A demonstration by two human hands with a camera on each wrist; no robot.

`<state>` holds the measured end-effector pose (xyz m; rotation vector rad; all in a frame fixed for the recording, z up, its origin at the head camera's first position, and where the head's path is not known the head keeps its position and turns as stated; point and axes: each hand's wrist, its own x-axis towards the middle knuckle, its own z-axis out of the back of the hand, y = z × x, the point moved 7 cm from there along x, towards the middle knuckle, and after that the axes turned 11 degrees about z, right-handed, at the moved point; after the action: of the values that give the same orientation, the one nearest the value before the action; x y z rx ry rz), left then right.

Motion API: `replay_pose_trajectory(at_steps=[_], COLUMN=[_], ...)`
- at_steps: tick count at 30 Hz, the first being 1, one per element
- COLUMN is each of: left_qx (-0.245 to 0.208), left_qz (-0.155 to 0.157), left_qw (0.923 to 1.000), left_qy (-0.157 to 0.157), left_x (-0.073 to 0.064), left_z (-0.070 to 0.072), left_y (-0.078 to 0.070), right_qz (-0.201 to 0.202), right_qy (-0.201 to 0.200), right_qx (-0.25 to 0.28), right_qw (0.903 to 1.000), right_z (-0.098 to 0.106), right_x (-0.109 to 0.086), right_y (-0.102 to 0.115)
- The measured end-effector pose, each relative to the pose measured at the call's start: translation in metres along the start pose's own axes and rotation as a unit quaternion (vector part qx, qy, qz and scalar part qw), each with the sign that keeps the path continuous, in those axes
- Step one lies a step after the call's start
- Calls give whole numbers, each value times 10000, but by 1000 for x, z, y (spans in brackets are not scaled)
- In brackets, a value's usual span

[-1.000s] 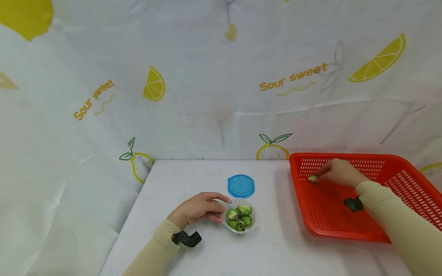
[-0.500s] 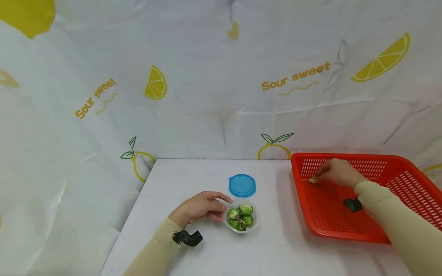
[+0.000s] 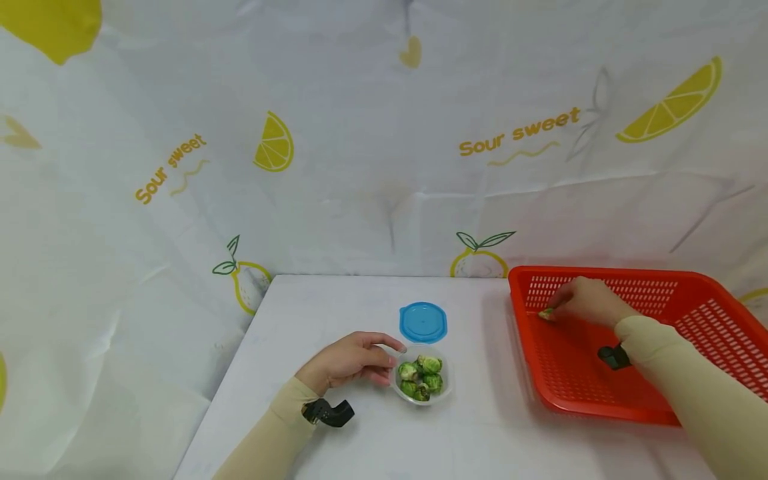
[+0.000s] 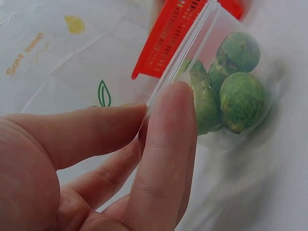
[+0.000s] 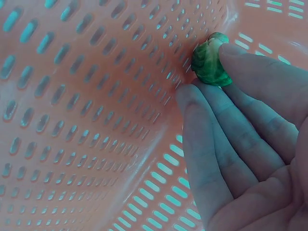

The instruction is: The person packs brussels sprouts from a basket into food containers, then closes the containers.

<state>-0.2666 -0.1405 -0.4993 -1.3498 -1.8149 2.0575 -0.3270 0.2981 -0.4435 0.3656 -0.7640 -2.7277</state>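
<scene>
At the table's middle my left hand (image 3: 354, 360) pinches the rim of a small clear plastic bowl (image 3: 445, 393) between thumb and fingers, as the left wrist view confirms. Several Brussels sprouts (image 4: 243, 96) lie inside that bowl. Over to the right, my right hand (image 3: 588, 300) reaches into a red plastic basket (image 3: 576, 367) near its far left corner. Its thumb and fingers pinch a single Brussels sprout (image 5: 211, 60), close to the basket's slotted wall. Part of this sprout is hidden behind the thumb.
A blue lid (image 3: 423, 323) lies flat on the white table (image 3: 342, 300), just behind the bowl. The basket's rim rises around my right hand. A white curtain (image 3: 360, 133) with lemon prints hangs behind the table's far edge.
The whole head view has shifted slightly, so things sit a little further right. The right hand and its sprout have hardly moved within the basket; the left hand keeps its place at the bowl.
</scene>
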Motion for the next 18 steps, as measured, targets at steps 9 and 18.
replay_pose_trajectory(at_steps=[9, 18], left_qx=[40, 2], left_qz=[13, 12], left_qw=[10000, 9999], left_qy=[-12, -111], left_x=[1, -1], left_z=[-1, 2], left_y=[0, -1], right_qz=[-7, 86], right_qy=[-12, -68], right_qx=[-2, -252], right_qw=[10000, 9996], right_z=[0, 11], right_x=[-4, -21], right_y=[0, 17])
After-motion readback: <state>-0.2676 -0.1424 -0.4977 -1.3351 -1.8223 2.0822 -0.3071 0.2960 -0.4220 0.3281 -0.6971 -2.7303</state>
